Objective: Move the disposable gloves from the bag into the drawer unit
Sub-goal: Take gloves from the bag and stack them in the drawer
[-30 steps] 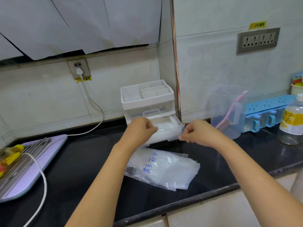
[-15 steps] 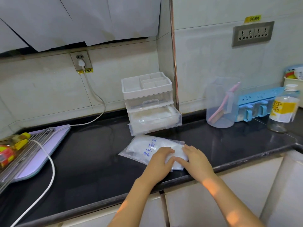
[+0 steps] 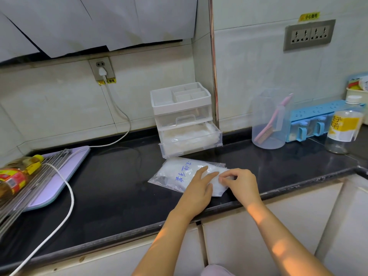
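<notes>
Bag (image 3: pixel 157 181): lower centre of the frame, flat on the counter (image 3: pixel 111 186), just in front of the drawer unit (image 3: pixel 181 102); mouth turned right, probably for easy drawing-out
Gloves (image 3: pixel 173 168): mostly inside the bag; some lie in the open lower drawer (image 3: pixel 191 140)
Left hand (image 3: pixel 197 188): flat, fingers straight; presses the bag to pin it
Right hand (image 3: pixel 241 182): fingertips curled; pinches gloves at the mouth

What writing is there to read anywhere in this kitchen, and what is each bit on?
"小心触电": yellow sticker above the grey socket panel.
"小心触电": second yellow sticker under the plugged-in socket.
"一次性手套", in blue handwriting: bag.
"子" and, less surely, "剂": clear bottle's yellow label; the rest is hidden.
Oil bottle label, far left: too blurred to read.
</notes>
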Tool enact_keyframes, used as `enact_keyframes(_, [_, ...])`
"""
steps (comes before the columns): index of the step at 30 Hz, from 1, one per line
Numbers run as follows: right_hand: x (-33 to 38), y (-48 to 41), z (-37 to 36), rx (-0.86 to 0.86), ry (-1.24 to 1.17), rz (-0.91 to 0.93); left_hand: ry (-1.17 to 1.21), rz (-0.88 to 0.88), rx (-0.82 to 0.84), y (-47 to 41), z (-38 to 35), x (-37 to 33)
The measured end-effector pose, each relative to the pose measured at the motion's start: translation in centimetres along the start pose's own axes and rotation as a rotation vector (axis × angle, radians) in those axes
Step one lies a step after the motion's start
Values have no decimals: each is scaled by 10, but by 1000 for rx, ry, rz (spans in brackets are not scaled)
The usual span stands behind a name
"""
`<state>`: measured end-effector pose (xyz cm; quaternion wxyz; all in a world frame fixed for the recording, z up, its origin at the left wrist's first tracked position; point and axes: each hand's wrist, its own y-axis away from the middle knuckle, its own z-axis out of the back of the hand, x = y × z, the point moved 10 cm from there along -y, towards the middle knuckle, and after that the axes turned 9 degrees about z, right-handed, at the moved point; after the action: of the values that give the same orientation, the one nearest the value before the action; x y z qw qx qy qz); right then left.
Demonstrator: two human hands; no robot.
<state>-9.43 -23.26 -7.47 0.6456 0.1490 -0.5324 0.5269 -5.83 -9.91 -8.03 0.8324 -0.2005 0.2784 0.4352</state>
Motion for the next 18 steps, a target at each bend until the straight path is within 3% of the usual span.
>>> enact_keyframes(11, [23,-4,17,-17,1,25,-54,52,-29,-2,-1,7])
enact_keyframes(18, [28,-4,74,-231,-119,28,-79,60,-40,-4,-1,9])
